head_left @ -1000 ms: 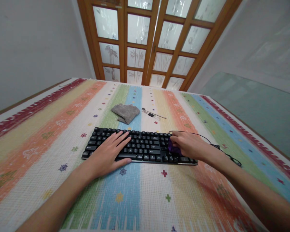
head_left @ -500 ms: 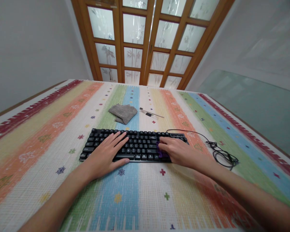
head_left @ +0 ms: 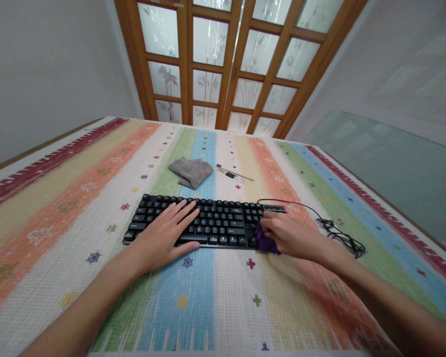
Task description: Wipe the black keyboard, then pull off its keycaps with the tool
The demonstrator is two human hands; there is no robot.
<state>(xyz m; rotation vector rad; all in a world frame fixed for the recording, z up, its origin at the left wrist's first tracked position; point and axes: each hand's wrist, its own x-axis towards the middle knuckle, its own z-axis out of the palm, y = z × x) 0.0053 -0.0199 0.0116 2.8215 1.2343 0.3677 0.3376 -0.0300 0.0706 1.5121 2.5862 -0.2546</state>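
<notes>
Slid toward three o'clock, the right hand (head_left: 287,234) clutches the purple cloth (head_left: 265,242) against the keyboard (head_left: 223,224), six o'clock from the grey cloth (head_left: 192,171), where light pressure suits while the flat left hand (head_left: 165,235) steadies it.

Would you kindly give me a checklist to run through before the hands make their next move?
1. Left hand resting on the keyboard: ok.
2. Purple cloth gripped in the right hand: ok.
3. Gray cloth off the keyboard: ok, it lies beyond it.
4. Cable neatly coiled: not ok, it lies in a loose tangle.
5. Cable unplugged: cannot tell, its end is not distinguishable.
</notes>
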